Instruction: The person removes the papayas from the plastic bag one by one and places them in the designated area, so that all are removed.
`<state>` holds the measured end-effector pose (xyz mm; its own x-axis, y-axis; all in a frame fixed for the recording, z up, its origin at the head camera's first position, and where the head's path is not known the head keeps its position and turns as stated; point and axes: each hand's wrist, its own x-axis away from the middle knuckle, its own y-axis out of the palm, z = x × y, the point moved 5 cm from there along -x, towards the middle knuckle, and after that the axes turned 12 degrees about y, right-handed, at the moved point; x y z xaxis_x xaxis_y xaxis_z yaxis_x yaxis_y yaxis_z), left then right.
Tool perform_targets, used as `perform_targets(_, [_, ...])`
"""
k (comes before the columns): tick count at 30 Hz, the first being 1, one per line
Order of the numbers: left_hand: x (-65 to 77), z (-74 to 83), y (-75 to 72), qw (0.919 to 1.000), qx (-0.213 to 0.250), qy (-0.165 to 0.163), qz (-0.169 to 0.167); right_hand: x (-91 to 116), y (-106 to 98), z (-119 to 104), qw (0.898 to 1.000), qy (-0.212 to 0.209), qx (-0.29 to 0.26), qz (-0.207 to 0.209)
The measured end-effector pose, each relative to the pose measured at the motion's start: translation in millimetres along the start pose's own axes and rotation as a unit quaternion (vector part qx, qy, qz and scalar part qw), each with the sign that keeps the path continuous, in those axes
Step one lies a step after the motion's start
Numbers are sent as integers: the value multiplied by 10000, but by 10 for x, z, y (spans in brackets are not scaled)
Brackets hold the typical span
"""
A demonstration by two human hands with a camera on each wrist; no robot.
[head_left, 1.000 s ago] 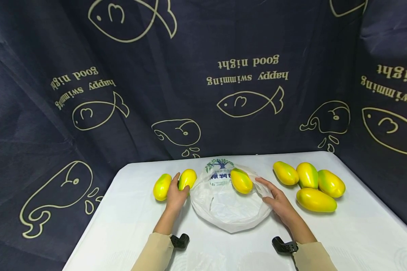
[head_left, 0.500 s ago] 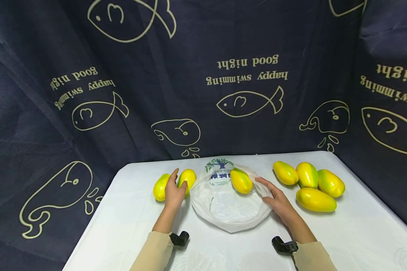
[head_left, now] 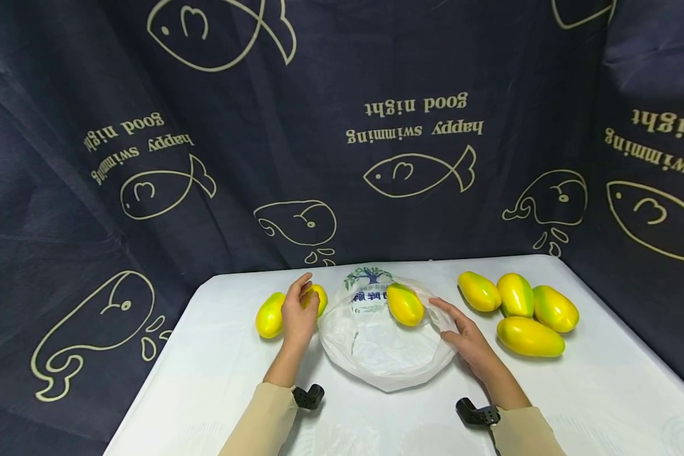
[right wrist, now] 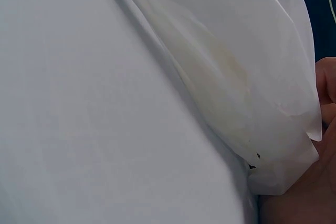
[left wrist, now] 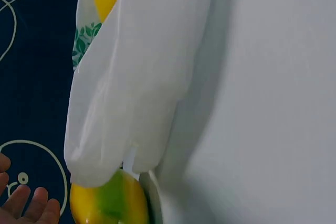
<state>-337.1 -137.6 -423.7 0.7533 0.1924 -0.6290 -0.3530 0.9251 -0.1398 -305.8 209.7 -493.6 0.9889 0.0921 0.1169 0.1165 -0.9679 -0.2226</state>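
Note:
Over a yellow-green mango (head_left: 322,299) left of the bag, my left hand (head_left: 298,316) partly covers it from the head camera. In the left wrist view, its loosely bent fingers (left wrist: 38,204) stand apart from the mango (left wrist: 113,203), with nothing held. A second mango (head_left: 270,315) lies to the left of that hand. The thin white plastic bag (head_left: 384,379) stands with its mouth spread, and one mango (head_left: 405,306) lies inside. My right hand (head_left: 472,342) holds the bag's right rim, its thumb and fingers at the plastic (right wrist: 286,166).
Several mangoes (head_left: 515,296) lie grouped to the right of the bag, one (head_left: 531,337) nearer the front. Everything stands on a white-covered table (head_left: 604,405). A dark curtain (head_left: 319,126) with fish drawings hangs behind its back edge.
My left hand has moved up and slightly right, from between the two left mangoes to in front of the right one. The right hand and bag have stayed put.

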Motion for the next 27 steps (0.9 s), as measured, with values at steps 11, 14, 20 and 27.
perform_targets(11, [-3,156,243,9979,-207,349,-509,14,4,-37,9998,-168,-27,-38])
perform_targets(14, [15,188,353,9967,-151,230,-760,18,6,-35,9997,-234,-57,-88])
perform_targets(20, [89,196,620,9897,-401,-307,-1341,18,14,-30,9997,-220,-35,-92])
perform_targets(27, [166,206,888,9795,-438,-551,-1886,12,23,-13,9999,-137,-47,-65])
